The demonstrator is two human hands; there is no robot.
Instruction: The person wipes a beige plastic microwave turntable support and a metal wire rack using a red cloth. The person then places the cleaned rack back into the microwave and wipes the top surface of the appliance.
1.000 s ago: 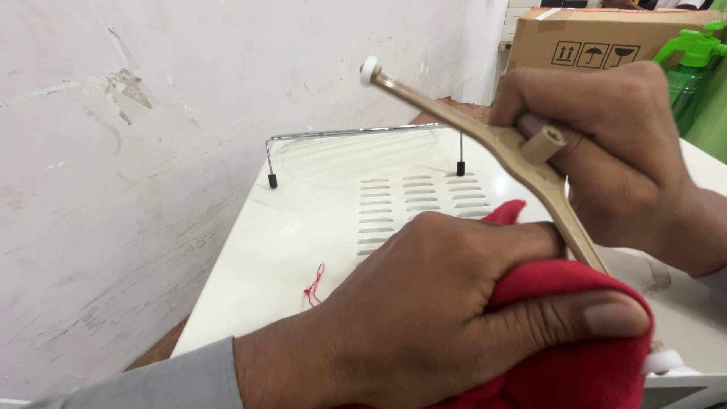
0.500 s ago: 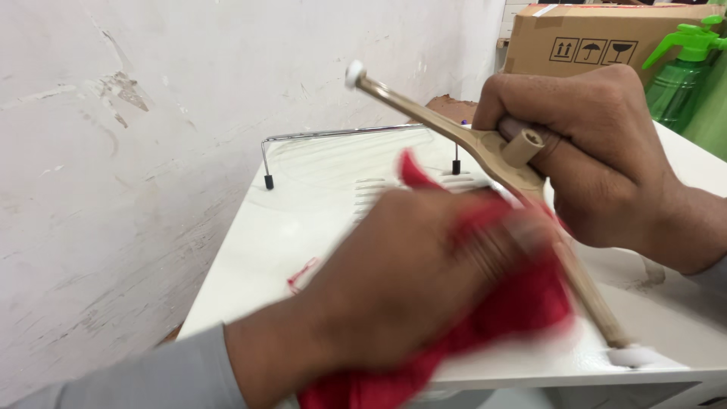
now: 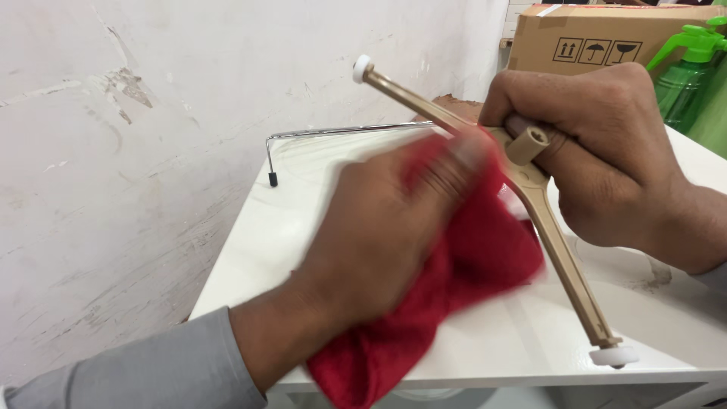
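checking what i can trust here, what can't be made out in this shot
Head view:
- Left hand and red cloth: motion-blurred, grip unclear.
- Tan roller arm: middle hidden by cloth and right hand.
- Green spray bottle, cardboard box: cut off by frame edge.

Scuffed, chipped off-white wall [image 3: 113,151] fills the left and far side. White appliance top [image 3: 250,227] in the middle, a thin wire rack [image 3: 341,131] at its far edge. Cardboard box [image 3: 598,34] far right, green spray bottle [image 3: 685,68] beside it.
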